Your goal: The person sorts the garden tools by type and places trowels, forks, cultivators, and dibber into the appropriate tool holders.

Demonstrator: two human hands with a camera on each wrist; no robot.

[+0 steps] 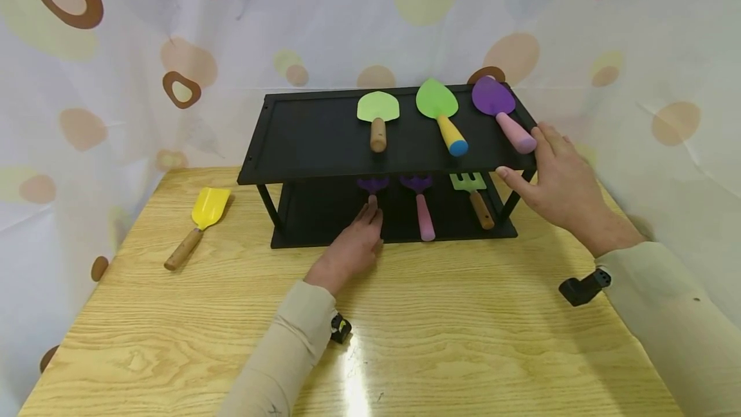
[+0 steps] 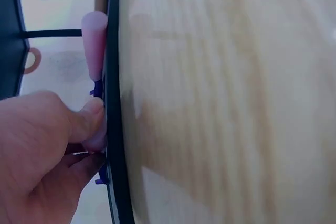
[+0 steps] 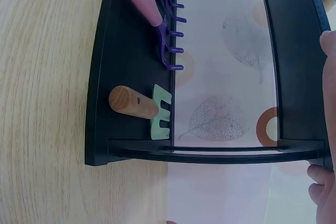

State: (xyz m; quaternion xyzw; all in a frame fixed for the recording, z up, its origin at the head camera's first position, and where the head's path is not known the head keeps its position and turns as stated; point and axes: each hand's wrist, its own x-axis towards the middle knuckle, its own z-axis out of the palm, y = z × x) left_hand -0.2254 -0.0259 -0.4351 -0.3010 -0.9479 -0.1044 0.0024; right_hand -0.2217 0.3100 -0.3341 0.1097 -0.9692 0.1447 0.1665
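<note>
My left hand (image 1: 354, 240) reaches to the lower level of a black two-tier rack (image 1: 312, 147). Its thumb and fingers pinch the pink handle of a purple hand rake (image 2: 95, 141); in the head view the hand covers most of that handle. Beside it lies a second purple hand rake (image 1: 425, 217), also pink-handled. Farther right is a green hand fork (image 1: 480, 208) with a wooden handle. My right hand (image 1: 564, 182) holds the rack's upper right front corner, thumb along the front and fingers at the side.
On the upper tier lie a pale green shovel (image 1: 378, 111), a green trowel (image 1: 438, 101) with a yellow handle and a purple trowel (image 1: 494, 96). A yellow shovel (image 1: 210, 208) lies left on the wooden table (image 1: 463, 340). A patterned curtain (image 1: 347, 31) hangs behind.
</note>
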